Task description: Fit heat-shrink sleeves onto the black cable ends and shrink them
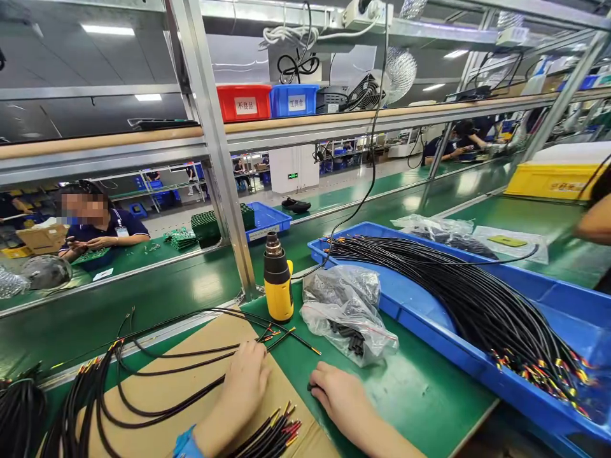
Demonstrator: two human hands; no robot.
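My left hand [247,376] rests over the cardboard [184,340] with its fingers curled on black cables [191,402]. Beyond my fingers, cable ends with coloured wire tips stick out. My right hand [344,397], over the green bench top, pinches a short black piece of tubing [312,386], mostly hidden by the fingers. Behind it lies a clear plastic bag [351,312] holding short black pieces. A yellow and black heat gun [278,280] stands upright on its back end beside the bag. Near my left wrist is a bundle of cable ends [270,436].
A long blue tray [424,327] full of black cables stands at right. More cables [71,407] fan out at left. A metal post [217,146] and shelf with red [244,103] and blue bins [294,100] rise ahead. A co-worker [102,222] sits across; another person's arm [594,219] shows at right.
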